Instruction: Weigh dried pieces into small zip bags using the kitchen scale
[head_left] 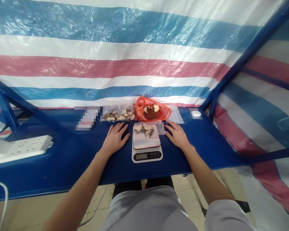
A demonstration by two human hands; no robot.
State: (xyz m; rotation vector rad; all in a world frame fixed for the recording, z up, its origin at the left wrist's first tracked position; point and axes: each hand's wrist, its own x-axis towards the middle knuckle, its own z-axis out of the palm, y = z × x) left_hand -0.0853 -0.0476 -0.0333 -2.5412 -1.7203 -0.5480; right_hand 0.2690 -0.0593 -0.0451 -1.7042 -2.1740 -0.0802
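We count two hands [114, 138] on our side. One digital scale [147, 155]. About six pale dried slices [144, 130] on scale, overlapping, exact count unclear. Two bags holding more slices: one orange plastic bag [141, 109], one clear plastic bag [118, 114]. One power strip [21, 148]. One white disc [196, 113]. One blurred packet [86, 118].

- A loose, light grey cloth shirt [144, 208] fills the lower middle of the picture.
- Just beyond this shirt, a black lower garment [127, 189] shows as a narrow dark strip.
- On the right of the shirt, a short sleeve [227, 215] of the same light grey cloth ends with a soft, rounded edge.
- Farther from the shirt, the left forearm [83, 187] and the right forearm [204, 175] are bare.
- Beyond them, the left hand [114, 138] and the right hand [177, 135] wear no gloves.
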